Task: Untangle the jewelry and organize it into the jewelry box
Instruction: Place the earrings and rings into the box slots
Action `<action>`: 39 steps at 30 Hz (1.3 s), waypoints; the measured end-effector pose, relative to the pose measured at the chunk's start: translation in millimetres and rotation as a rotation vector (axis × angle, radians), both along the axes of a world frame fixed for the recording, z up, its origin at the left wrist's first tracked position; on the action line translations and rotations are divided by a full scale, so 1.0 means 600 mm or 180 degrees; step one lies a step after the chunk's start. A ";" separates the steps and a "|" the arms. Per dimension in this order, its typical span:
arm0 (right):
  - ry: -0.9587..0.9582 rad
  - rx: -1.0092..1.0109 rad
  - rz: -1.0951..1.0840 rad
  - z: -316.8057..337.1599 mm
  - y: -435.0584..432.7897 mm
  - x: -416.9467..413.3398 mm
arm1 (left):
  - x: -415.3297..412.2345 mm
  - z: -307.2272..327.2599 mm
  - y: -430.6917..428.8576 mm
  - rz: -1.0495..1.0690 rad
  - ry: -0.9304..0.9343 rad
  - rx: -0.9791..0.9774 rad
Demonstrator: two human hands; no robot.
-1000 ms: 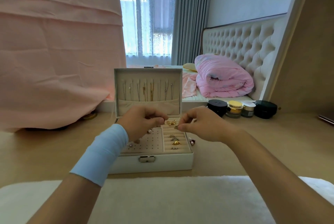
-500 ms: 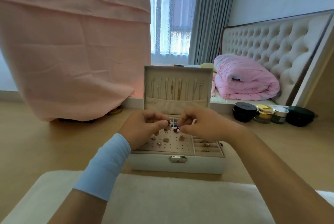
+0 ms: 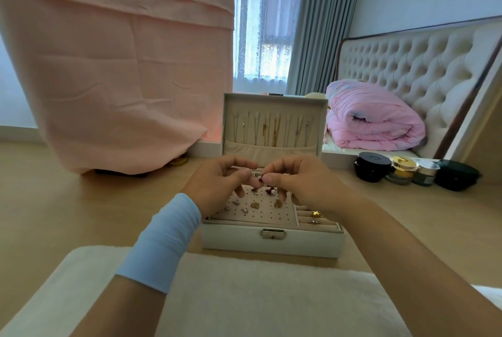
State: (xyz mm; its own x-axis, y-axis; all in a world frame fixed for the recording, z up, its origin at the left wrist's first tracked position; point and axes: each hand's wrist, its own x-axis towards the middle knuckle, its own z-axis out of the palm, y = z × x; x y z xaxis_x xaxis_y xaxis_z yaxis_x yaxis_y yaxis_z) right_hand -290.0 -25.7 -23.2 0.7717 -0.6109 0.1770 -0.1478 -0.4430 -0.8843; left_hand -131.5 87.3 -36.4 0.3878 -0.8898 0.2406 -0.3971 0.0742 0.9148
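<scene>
Over the open jewelry box (image 3: 298,241), our left hand (image 3: 217,183) and right hand (image 3: 304,181) meet. Both grips are nearly closed, fingertips pinching one small dark-red piece (image 3: 260,179).

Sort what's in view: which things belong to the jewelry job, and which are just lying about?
Job: jewelry box, hung necklaces, earrings, rings, small piece pinched by left hand and right hand.
Lying about: cosmetic jars, pink duvet, pink cloth, white mat.
</scene>
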 end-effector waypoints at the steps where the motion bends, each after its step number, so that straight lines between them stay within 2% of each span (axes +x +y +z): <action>1: 0.0026 0.0098 0.0025 0.000 -0.001 -0.001 | 0.001 -0.001 0.000 -0.0028 -0.0011 0.0006; 7: -0.0135 0.0757 0.0140 0.007 -0.001 -0.004 | 0.001 -0.005 -0.005 -0.0005 -0.0215 -0.0086; 12: -0.0481 0.0674 0.0017 0.011 -0.001 -0.002 | -0.001 0.002 -0.012 -0.0136 -0.0288 -0.0141; 18: -0.0501 0.0032 -0.0146 0.023 0.006 -0.006 | 0.004 0.011 -0.024 -0.0244 -0.0483 -0.0322; 22: -0.0370 -0.0655 -0.0429 0.015 -0.001 0.003 | 0.010 0.008 -0.031 -0.0163 -0.1000 -0.0271; 27: 0.0207 -0.1723 -0.0630 -0.013 -0.010 0.019 | 0.016 -0.002 -0.041 0.0402 -0.1903 0.0227; 31: 0.0869 -0.2202 -0.0819 -0.022 -0.004 0.027 | 0.021 -0.002 -0.048 0.0588 -0.2745 0.0614; 35: 0.1146 -0.2855 -0.0745 -0.015 0.005 0.026 | 0.021 -0.005 -0.060 0.0630 -0.2994 0.0716; 39: 0.1302 -0.3083 -0.0693 -0.016 0.004 0.030 | 0.024 -0.012 -0.068 0.0644 -0.3224 0.0949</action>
State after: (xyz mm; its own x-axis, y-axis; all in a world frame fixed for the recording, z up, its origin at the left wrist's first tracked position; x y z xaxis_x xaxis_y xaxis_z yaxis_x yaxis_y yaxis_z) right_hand -272.0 -23.3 -32.8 0.7736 -0.4808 0.4127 -0.5135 -0.8573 -0.0362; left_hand -116.9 46.3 -43.7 0.2765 -0.9074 0.3165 -0.9605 -0.2497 0.1232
